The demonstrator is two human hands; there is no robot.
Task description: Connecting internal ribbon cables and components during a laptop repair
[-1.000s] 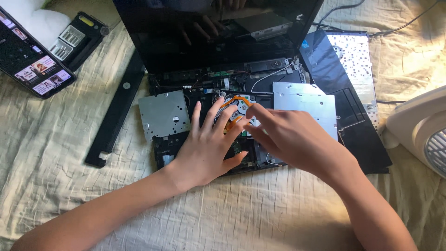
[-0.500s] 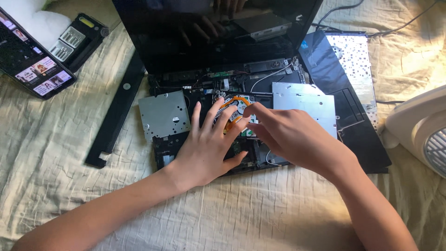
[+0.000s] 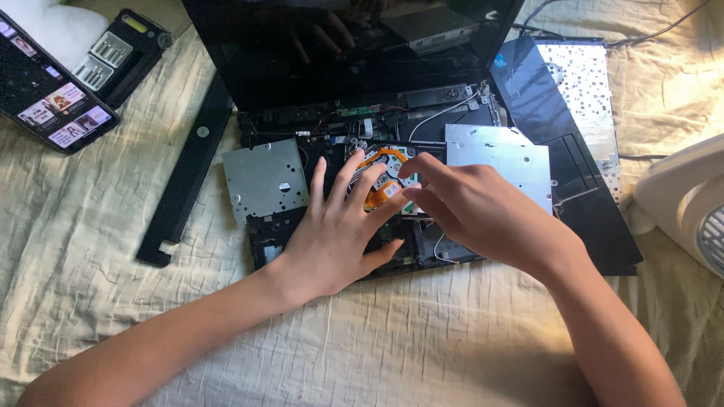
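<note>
Hands haven't moved in the last second — left hand [image 3: 335,234] lies flat, fingers spread, on the opened laptop base [image 3: 377,188]; right hand [image 3: 471,211] pinches at the orange copper part [image 3: 385,181]. Probing, nothing lifted. Beyond: dark screen [image 3: 339,45].

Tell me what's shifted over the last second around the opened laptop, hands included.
Nothing visibly changed. The left hand lies flat, fingers spread, on the opened laptop base, and the right hand keeps its fingertips at the orange flex cable. Nothing was taken hold of or let go. The silver drive, metal plate, black strip and phone lie where they were.
</note>
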